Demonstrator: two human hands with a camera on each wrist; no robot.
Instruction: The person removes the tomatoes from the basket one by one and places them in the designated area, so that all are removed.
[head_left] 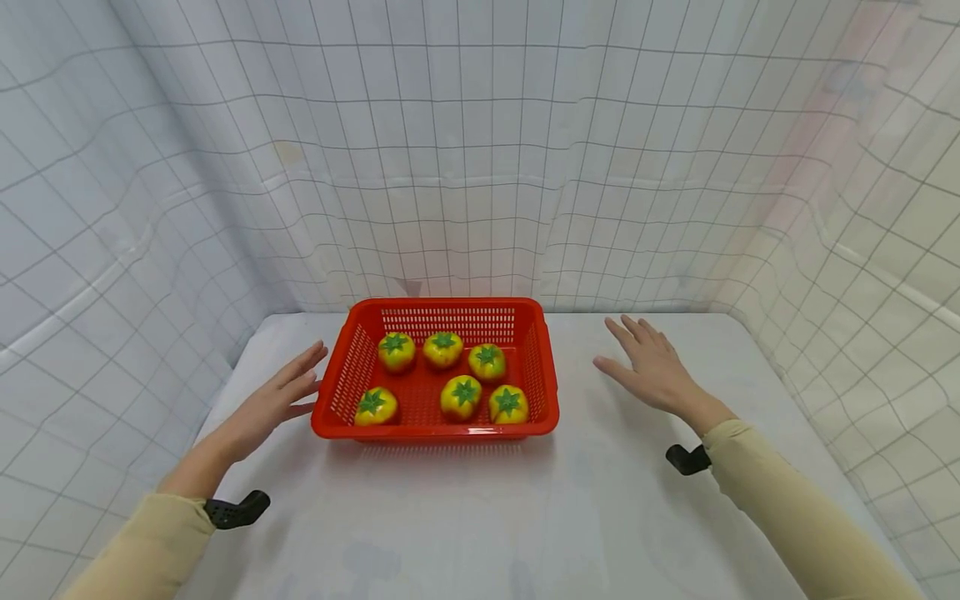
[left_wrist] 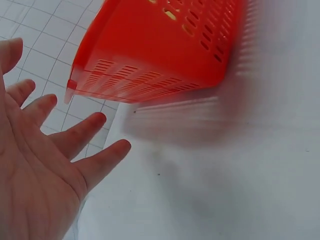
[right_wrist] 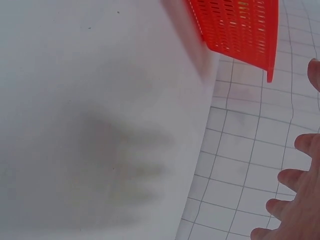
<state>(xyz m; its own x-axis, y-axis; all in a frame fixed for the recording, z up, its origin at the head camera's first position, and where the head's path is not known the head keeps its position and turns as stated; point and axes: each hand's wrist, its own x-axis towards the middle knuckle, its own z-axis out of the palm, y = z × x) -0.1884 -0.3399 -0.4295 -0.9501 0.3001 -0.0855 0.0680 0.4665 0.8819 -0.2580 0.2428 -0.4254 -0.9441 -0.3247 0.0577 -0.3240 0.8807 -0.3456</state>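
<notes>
A red plastic basket [head_left: 435, 432] with slotted walls stands on the white table, near its back edge. Inside it lie several yellow-green toy fruits, persimmon-like with green leafy tops, such as one fruit [head_left: 460, 397] near the front. My left hand [head_left: 273, 404] hovers at the basket's left side with fingers spread, fingertips close to the rim; the left wrist view shows its bare palm beside the basket wall [left_wrist: 150, 55]. To the right of the basket, my right hand [head_left: 652, 367] is held above the table, fingers extended and holding nothing. Its shadow falls on the tabletop.
The white table [head_left: 465, 517] extends in front of and beside the basket. White grid-patterned curtains [head_left: 450, 167] hang behind and on both sides. A black wrist camera mount [head_left: 238, 509] sticks out from the left wrist, and another mount [head_left: 686, 460] from the right.
</notes>
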